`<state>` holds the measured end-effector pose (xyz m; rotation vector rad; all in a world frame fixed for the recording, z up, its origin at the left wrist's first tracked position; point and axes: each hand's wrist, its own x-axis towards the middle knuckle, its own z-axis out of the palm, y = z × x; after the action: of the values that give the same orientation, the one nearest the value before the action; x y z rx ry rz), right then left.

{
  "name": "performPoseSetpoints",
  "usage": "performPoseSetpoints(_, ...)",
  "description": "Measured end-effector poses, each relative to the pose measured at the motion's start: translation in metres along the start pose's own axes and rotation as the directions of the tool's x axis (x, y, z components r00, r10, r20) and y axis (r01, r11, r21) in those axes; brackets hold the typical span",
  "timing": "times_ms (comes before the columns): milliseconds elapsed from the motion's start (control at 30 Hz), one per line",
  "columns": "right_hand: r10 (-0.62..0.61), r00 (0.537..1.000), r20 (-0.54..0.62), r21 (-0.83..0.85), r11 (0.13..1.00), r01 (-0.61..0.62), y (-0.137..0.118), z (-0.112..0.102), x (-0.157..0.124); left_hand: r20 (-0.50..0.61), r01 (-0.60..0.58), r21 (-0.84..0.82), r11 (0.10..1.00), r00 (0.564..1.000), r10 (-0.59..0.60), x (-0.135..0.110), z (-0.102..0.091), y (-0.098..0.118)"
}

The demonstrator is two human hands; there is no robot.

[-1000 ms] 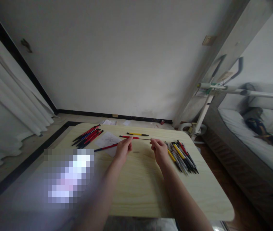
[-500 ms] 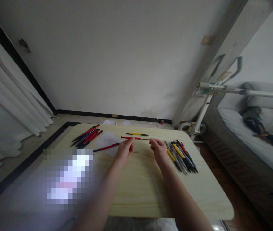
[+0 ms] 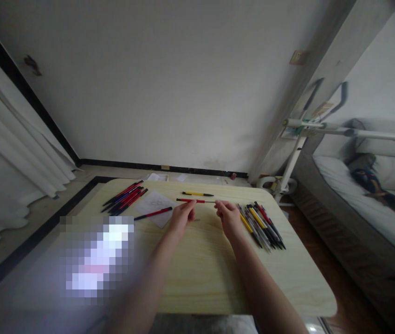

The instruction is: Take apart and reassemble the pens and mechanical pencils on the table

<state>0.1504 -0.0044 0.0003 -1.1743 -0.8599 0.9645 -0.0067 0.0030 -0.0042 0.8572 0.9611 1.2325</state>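
Observation:
My left hand (image 3: 182, 216) pinches the middle of a red pen (image 3: 187, 200) held level above the light wooden table (image 3: 204, 273). My right hand (image 3: 228, 216) pinches a thin dark rod sticking out of the pen's right end. Both hands are closed in a pinch. A yellow pen (image 3: 197, 194) lies just beyond them. Another red pen (image 3: 152, 214) lies to the left, partly on a sheet of paper (image 3: 156, 202).
A bundle of red, blue and black pens (image 3: 125, 198) lies at the table's far left. A larger pile of mixed pens (image 3: 260, 225) lies right of my right hand. A white exercise machine (image 3: 298, 153) and a grey sofa (image 3: 374, 195) stand to the right.
My hands have moved slightly closer together, and less of the thin rod shows between the pen and my right hand.

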Motion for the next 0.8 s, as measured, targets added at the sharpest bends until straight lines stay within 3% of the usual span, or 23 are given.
performPoseSetpoints(800, 0.032, 0.996, 0.081, 0.013, 0.999, -0.033, 0.0015, -0.0005, -0.0029, 0.024, -0.002, 0.036, 0.999, 1.000, 0.001, -0.0032, 0.0041, 0.0005)
